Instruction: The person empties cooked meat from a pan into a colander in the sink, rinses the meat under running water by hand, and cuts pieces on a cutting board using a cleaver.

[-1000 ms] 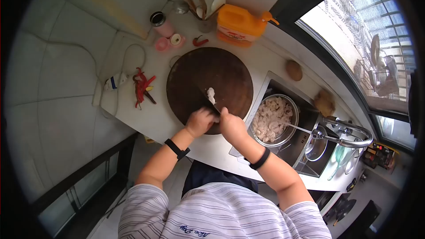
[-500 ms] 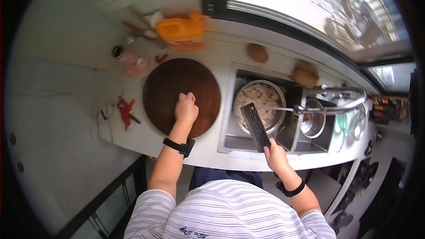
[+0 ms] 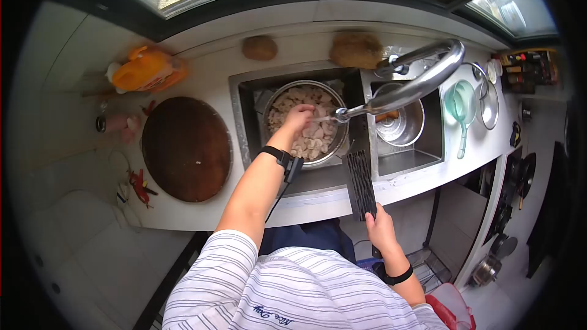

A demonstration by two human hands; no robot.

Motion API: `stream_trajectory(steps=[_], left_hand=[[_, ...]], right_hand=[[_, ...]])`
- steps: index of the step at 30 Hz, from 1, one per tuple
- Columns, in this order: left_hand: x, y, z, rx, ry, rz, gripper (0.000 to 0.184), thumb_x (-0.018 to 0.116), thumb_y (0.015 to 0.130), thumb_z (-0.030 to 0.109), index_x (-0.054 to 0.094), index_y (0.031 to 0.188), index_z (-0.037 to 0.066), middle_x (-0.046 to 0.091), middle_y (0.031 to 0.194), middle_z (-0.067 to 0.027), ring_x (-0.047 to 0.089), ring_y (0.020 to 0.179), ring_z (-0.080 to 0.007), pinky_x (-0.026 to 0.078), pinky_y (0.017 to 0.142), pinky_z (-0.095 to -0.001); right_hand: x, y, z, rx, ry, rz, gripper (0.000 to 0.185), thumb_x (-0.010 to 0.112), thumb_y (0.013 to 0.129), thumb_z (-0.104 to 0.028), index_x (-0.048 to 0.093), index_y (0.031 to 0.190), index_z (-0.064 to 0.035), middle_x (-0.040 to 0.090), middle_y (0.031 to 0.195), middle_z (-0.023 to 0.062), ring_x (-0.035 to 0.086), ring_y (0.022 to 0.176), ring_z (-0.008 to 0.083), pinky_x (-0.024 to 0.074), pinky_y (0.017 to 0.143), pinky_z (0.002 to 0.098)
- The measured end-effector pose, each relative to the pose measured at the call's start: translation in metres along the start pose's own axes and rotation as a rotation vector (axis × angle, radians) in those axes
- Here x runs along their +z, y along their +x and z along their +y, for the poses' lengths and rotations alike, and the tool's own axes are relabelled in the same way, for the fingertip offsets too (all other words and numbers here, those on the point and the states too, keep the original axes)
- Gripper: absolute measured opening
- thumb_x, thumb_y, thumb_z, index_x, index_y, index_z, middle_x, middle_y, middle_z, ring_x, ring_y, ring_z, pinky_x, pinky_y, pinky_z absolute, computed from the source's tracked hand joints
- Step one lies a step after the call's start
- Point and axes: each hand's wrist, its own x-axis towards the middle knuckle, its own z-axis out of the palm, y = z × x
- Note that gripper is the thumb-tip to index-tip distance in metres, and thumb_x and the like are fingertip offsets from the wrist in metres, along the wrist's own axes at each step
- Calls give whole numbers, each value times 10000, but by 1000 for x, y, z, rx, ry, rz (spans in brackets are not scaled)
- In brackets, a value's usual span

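- Fingers of the left hand (image 3: 298, 120) at the meat (image 3: 313, 145), grip unclear: loose pinch could drop pieces!
- Right hand (image 3: 381, 229) clenched round knife (image 3: 361, 184): careless swing could clip sink (image 3: 318, 182)!

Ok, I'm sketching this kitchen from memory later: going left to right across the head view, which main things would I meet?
Flask, board, meat, cleaver, steel pot, green scoop.

The striped shirt (image 3: 299, 287) bears the words "Nice Day".
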Motion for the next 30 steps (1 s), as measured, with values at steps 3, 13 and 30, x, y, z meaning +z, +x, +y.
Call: stream_trajectory(steps=[3, 13, 30], left_hand=[[-26, 52, -52, 20, 493, 126, 244, 571, 756, 120, 647, 986, 89, 634, 905, -78, 623, 722, -222, 506, 616, -327], [7, 2, -100, 307, 1734, 275, 260, 570, 749, 168, 657, 977, 81, 592, 1103, -122, 548, 1045, -296, 455, 854, -369], [39, 25, -63, 610, 1445, 425, 394, 660, 678, 232, 599, 1058, 145, 556, 1094, -149, 535, 1019, -337, 443, 868, -424]], right_hand=[[-4, 0, 28, 135, 132, -42, 208, 538, 827, -97, 498, 994, 22, 586, 767, 284, 561, 766, 467, 448, 647, 480], [-3, 7, 77, 216, 166, 19, 213, 539, 818, -86, 502, 982, 45, 583, 792, 291, 553, 793, 474, 450, 653, 485], [-11, 33, 41, 140, 126, 2, 173, 548, 818, -91, 506, 952, 10, 581, 704, 253, 571, 698, 446, 445, 595, 473]])
